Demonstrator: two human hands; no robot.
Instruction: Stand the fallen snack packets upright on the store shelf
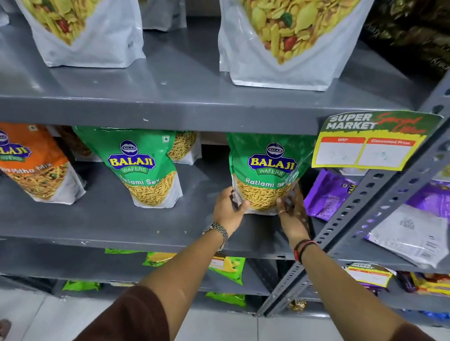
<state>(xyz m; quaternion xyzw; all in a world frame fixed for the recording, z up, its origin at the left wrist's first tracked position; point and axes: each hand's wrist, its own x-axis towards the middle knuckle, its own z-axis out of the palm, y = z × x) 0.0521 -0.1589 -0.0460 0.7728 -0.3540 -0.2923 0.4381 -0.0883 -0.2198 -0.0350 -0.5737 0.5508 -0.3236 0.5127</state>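
Note:
A green Balaji Ratlami Sev packet [268, 167] stands upright on the grey middle shelf [114, 219], near its right end. My left hand [228, 210] grips the packet's lower left corner. My right hand [293, 213] holds its lower right side. A second green Ratlami Sev packet [140, 166] stands upright to the left, and an orange Mitha Mix packet [32, 164] stands further left. More packets sit behind them, partly hidden.
Two large white mixture pouches [288, 30] stand on the upper shelf. A supermarket price tag [372, 142] hangs at the right. A slotted grey upright [382, 198] separates a bay with purple packets [328, 194] lying down. Green packets [226, 267] sit on lower shelves.

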